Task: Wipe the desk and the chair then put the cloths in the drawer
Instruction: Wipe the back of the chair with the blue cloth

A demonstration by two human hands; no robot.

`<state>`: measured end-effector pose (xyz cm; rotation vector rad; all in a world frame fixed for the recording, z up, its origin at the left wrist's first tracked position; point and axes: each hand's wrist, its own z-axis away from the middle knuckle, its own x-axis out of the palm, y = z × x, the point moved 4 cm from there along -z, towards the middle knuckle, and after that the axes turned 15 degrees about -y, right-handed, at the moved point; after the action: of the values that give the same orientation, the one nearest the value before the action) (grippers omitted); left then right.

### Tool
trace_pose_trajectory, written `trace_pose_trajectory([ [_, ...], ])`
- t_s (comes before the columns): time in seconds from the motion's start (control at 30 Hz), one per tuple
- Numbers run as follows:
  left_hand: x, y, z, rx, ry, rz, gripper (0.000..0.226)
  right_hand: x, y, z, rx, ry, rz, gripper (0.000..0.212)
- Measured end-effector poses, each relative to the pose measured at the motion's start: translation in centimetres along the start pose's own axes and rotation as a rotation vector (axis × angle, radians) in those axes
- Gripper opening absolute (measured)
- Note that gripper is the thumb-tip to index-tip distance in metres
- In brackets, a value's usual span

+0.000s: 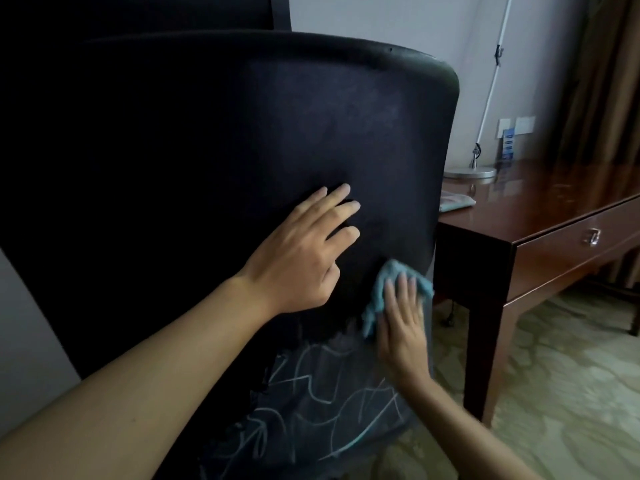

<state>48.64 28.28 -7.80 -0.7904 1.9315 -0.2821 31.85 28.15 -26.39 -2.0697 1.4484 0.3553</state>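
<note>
- Pressing my left hand (304, 251) flat against the dark chair back (242, 150), I have the fingers straight and slightly spread, pointing up and to the right, with the forearm running in from the lower left corner.
- My right hand (401, 327) lies lower and to the right, fingers straight and close together, pointing up, pushing a blue cloth (388, 282) onto the right edge of the chair back; nothing is pinched, the palm simply bears on it.
- The blue cloth is bunched, its long axis running from upper right down to lower left, and part of it sits hidden under my right fingers.
- That hand and the cloth are blurred, so I cannot make out the cloth's folds.
- The left side of the chair is so dark that its outline is lost, and its seat and legs are hidden behind my arms and patterned clothing (322, 410).
- A second cloth (457, 201), pale teal, lies flat on the wooden worktop (554, 209) just beyond the chair's right edge; the chair cuts off its left part.
- The drawer (561, 244) in the worktop's front is closed, its metal handle (593, 236) facing me.
- A lamp base (469, 172) stands on the worktop near the wall, its thin stem leaning up out of view.
</note>
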Motion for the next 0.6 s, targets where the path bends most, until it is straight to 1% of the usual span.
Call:
trace_pose_trajectory([
  [0.03,0.0,0.0,0.0,0.000,0.001,0.002,0.036,-1.3,0.5,-2.0,0.045,0.051,-0.039,0.054],
  [0.1,0.2,0.1,-0.1,-0.001,0.005,0.014,0.035,-4.5,1.6,-6.9,0.210,0.159,-0.186,0.055],
  [0.17,0.2,0.2,-0.1,-0.002,0.010,0.020,0.033,-5.6,2.4,-9.3,0.312,0.218,-0.298,0.055],
  [0.23,0.3,0.2,-0.1,0.005,0.014,0.032,0.030,-3.5,1.9,-7.0,0.294,0.242,-0.276,0.053],
  [0.27,0.3,0.2,-0.1,0.003,0.018,0.034,0.029,-1.6,1.3,-4.3,0.264,0.208,-0.230,0.053],
  [0.33,0.1,0.1,0.1,0.002,0.021,0.037,0.029,2.1,0.2,1.9,0.206,0.061,-0.152,0.052],
  [0.4,0.1,0.1,0.1,0.014,0.010,0.042,0.028,2.9,0.9,4.6,0.188,-0.027,-0.139,0.051],
  [0.47,0.1,0.1,0.0,0.021,0.001,0.042,0.027,1.0,2.3,2.0,0.209,0.012,-0.158,0.052],
  [0.6,0.3,0.3,-0.1,0.017,0.004,0.057,0.027,-3.3,3.0,-5.1,0.366,0.163,-0.305,0.054],
])
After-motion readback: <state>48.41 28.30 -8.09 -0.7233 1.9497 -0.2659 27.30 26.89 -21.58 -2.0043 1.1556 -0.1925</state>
